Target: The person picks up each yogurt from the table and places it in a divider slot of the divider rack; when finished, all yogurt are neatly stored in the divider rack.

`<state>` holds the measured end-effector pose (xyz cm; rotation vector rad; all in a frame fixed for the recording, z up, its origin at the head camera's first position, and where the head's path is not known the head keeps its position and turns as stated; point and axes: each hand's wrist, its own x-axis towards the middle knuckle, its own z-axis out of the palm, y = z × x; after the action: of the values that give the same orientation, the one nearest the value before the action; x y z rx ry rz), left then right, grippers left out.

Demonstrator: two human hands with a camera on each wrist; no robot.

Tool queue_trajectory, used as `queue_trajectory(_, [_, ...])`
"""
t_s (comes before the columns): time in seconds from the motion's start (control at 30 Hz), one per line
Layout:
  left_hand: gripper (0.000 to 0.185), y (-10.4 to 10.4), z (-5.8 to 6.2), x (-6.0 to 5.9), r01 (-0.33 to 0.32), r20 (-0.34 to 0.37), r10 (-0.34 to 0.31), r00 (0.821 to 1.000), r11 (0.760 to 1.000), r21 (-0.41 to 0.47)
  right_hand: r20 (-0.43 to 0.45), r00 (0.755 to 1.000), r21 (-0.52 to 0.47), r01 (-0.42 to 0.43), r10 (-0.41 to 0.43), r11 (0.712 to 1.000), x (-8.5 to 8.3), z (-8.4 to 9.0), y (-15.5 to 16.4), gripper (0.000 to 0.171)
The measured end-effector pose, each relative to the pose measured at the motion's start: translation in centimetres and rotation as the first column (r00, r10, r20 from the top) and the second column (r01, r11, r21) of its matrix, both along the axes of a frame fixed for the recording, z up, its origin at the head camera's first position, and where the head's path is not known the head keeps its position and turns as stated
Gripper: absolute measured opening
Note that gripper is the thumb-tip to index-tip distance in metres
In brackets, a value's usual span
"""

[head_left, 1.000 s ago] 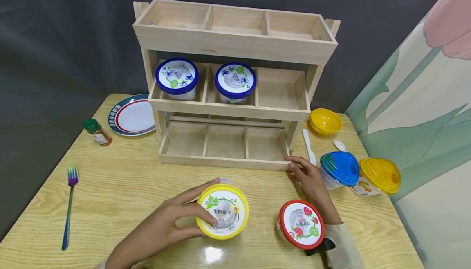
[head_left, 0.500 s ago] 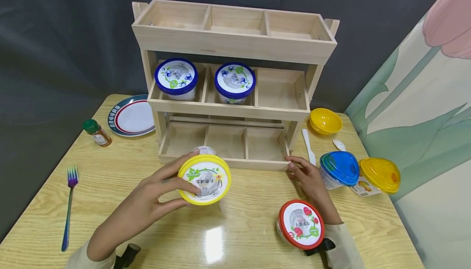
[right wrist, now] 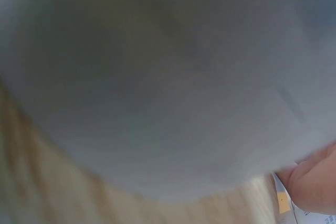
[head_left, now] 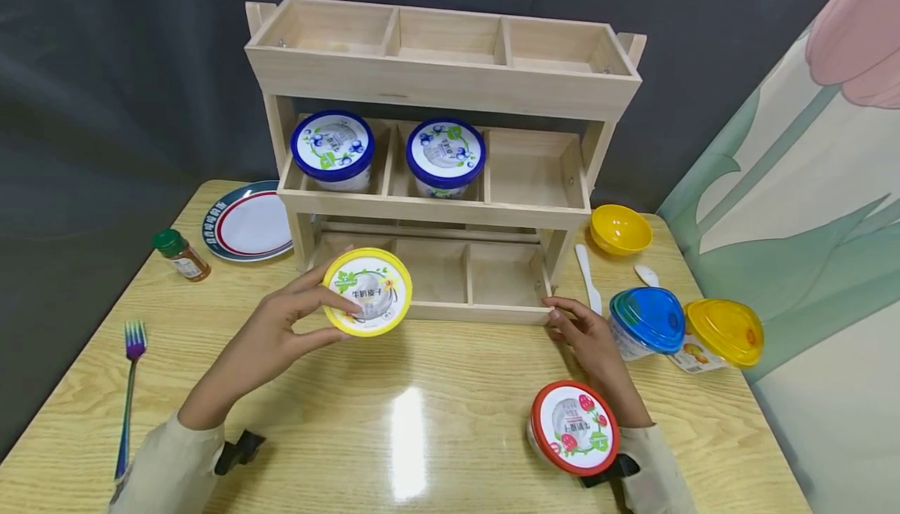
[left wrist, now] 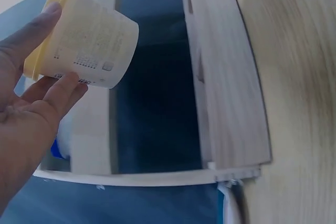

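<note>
My left hand (head_left: 281, 323) grips a white tub with a yellow lid (head_left: 369, 293), thumb on the lid side and fingers round its wall. In the head view the tub is in front of the bottom tier's left compartment; the left wrist view shows its printed side (left wrist: 92, 40), tilted. At the right front corner of the wooden rack (head_left: 485, 314), my right hand (head_left: 587, 338) holds the bottom tier's edge with thumb and finger. A red-lidded tub (head_left: 573, 428) stands by my right wrist. Its blurred wall (right wrist: 173, 108) fills most of the right wrist view.
Two blue-lidded tubs (head_left: 333, 151) sit in the middle tier's left and centre compartments. At right are a yellow bowl (head_left: 622, 230), white knife (head_left: 587, 280), white spoon (head_left: 647, 275), blue-lidded cup (head_left: 647, 320) and yellow-lidded cup (head_left: 724, 333). Plate (head_left: 249, 221), spice jar (head_left: 181, 255) and fork (head_left: 130, 397) lie left.
My left hand has carried the yellow-lidded tub forward and leftward, from the open table to the bottom tier. The right hand stays at the rack's corner.
</note>
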<state>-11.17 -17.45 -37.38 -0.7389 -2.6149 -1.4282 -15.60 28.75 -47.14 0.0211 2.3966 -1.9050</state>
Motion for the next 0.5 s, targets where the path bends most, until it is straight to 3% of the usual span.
queue_trajectory(0.27, [0.027, -1.2, -1.7, -2.7, -0.029, 0.096, 0.022, 0.995, 0.997, 0.068, -0.004, 1.000, -0.005, -0.002, 0.002, 1.000, 0.1, -0.1, 0.1, 0.037])
queue_trajectory(0.5, [0.029, -1.6, -2.3, -4.2, -0.086, 0.179, 0.066, 0.982, 0.991, 0.107, -0.024, 1.000, -0.015, -0.008, 0.008, 1.000, 0.0, -0.2, 0.1, 0.037])
